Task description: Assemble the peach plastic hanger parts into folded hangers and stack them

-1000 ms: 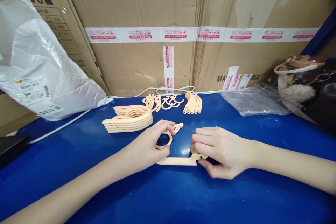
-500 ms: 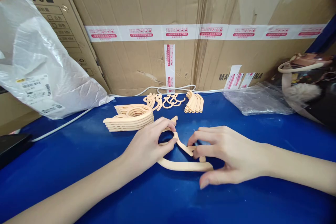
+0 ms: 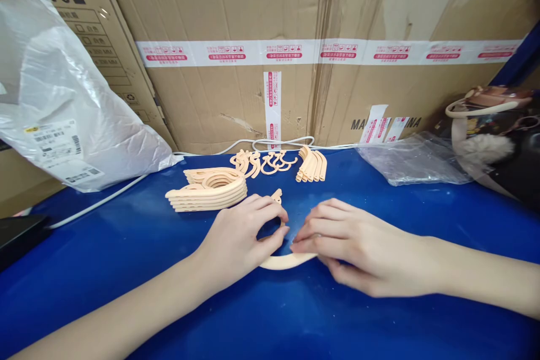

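A beige plastic folding hanger (image 3: 287,262) lies low over the blue table, its curved arm showing between my hands. My left hand (image 3: 240,230) is curled around its left side, thumb and forefinger pinched near the middle; the palm hides much of that side. Over the right end, my right hand (image 3: 367,247) has its fingers closed on the arm and covers the tip. A small beige end (image 3: 277,196) sticks up behind my left fingers. Just beyond my left hand sits a stack of matching beige hanger parts (image 3: 206,194).
Farther back are loose beige hooks (image 3: 276,163) and a bundle of short curved arms (image 3: 312,164). A white cable (image 3: 101,201) runs along the cardboard box (image 3: 236,101). A white plastic bag (image 3: 84,118) stands left, a clear bag (image 3: 413,163) lies right, and a dark device (image 3: 21,239) sits at the left edge.
My right hand has moved inward and its spread fingers have closed on the hanger's right end. The hanger's right side has drawn in towards my left hand, which has shifted only slightly.
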The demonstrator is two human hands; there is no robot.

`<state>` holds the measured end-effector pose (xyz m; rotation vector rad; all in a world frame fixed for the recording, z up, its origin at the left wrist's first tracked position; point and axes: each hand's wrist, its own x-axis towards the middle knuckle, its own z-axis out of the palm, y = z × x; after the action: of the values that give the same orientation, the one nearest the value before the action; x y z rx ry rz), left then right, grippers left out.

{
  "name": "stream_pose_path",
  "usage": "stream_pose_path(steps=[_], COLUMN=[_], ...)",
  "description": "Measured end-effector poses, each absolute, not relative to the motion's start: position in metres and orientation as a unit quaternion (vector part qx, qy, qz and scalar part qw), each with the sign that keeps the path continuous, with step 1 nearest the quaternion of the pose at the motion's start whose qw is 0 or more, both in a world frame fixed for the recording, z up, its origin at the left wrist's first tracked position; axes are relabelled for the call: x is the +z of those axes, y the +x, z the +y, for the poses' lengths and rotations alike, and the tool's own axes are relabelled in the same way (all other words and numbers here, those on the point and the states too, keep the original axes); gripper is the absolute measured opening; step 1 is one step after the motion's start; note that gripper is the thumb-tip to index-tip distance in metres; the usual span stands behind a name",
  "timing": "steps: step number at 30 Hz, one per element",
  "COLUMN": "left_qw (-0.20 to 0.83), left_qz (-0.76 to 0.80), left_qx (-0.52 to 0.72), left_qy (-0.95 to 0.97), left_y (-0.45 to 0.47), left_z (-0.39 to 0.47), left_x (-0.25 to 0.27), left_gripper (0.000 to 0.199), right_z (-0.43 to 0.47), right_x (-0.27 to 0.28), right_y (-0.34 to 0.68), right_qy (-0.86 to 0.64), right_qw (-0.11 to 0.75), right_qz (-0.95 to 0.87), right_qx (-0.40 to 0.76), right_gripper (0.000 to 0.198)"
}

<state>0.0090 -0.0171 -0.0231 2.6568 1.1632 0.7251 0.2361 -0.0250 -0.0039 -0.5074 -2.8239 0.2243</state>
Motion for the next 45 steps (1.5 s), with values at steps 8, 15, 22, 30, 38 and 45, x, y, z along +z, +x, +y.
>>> stream_pose_path(steps=[8, 15, 22, 30, 38, 45], left_qw=[0.075, 0.138, 0.181, 0.174, 0.188, 0.216], left_qz=[0.393, 0.370, 0.338, 0.326, 0.305, 0.327], left_qx=[0.218, 0.208, 0.279, 0.236, 0.208, 0.154], left_qy=[0.890, 0.895, 0.881, 0.899, 0.910, 0.907], left_y=[0.010, 0.007, 0.002, 0.004, 0.001, -0.001], left_z=[-0.017, -0.017, -0.003, -0.010, -0.010, -0.012], left_x=[-0.025, -0.021, -0.029, -0.028, -0.026, -0.021], left_gripper=[0.009, 0.017, 0.057, 0.049, 0.059, 0.071], right_z=[-0.012, -0.006, 0.007, 0.010, 0.005, -0.005], right_x=[-0.007, -0.011, -0.020, -0.028, -0.027, -0.019], right_y=[0.241, 0.245, 0.248, 0.249, 0.246, 0.245], right_qy=[-0.211, -0.241, -0.260, -0.249, -0.326, -0.298], right_qw=[0.127, 0.143, 0.187, 0.210, 0.189, 0.216], right_qz=[-0.968, -0.960, -0.946, -0.942, -0.926, -0.913], right_qx=[0.039, 0.007, 0.047, 0.085, 0.012, 0.173], right_gripper=[0.031, 0.035, 0.032, 0.027, 0.021, 0.018])
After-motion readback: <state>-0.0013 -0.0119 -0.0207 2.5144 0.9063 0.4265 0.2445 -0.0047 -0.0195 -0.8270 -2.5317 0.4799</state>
